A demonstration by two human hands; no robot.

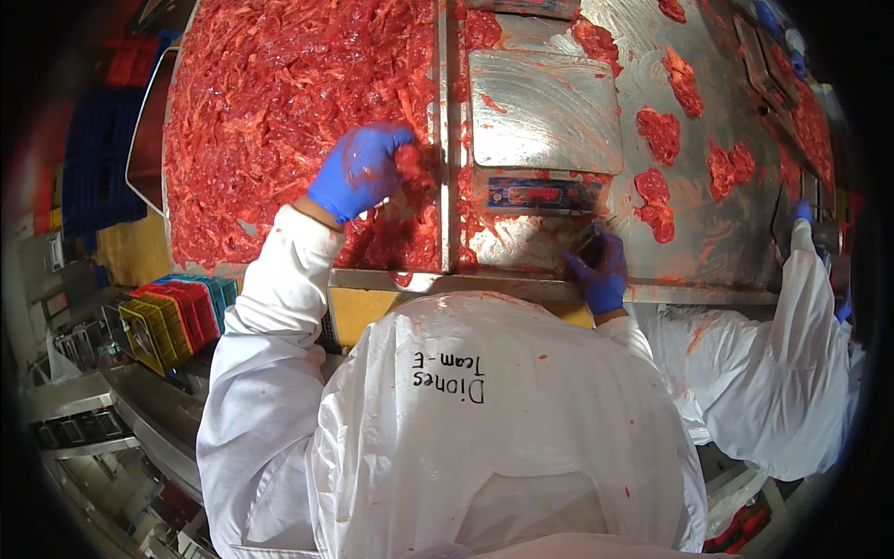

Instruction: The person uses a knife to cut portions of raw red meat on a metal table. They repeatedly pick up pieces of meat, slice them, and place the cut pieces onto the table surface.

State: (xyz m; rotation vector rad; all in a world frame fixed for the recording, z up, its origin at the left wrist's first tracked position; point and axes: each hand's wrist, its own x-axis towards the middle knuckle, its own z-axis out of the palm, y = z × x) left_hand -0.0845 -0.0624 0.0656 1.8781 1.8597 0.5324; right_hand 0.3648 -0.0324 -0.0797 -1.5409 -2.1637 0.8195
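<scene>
My left hand (361, 172), in a blue glove, is closed round a piece of red raw meat (413, 166). It hangs over the right side of a broad heap of raw meat strips (298, 102), beside a metal divider (449, 140). Across that divider stands a scale with a flat steel plate (545, 112), smeared and bare but for small scraps. Its display panel (540, 194) faces me. Near the panel's right corner is my right hand (601, 275), also blue-gloved, with fingers curled in. Something dark shows between the fingers, too unclear to name.
Several meat portions (659, 135) lie spread over the steel table (596, 261) to the right. A co-worker's white sleeve (805, 289) and gloved hand (803, 211) reach in at far right. Coloured crates (182, 312) stand low at left. Another scale (526, 7) sits at the far edge.
</scene>
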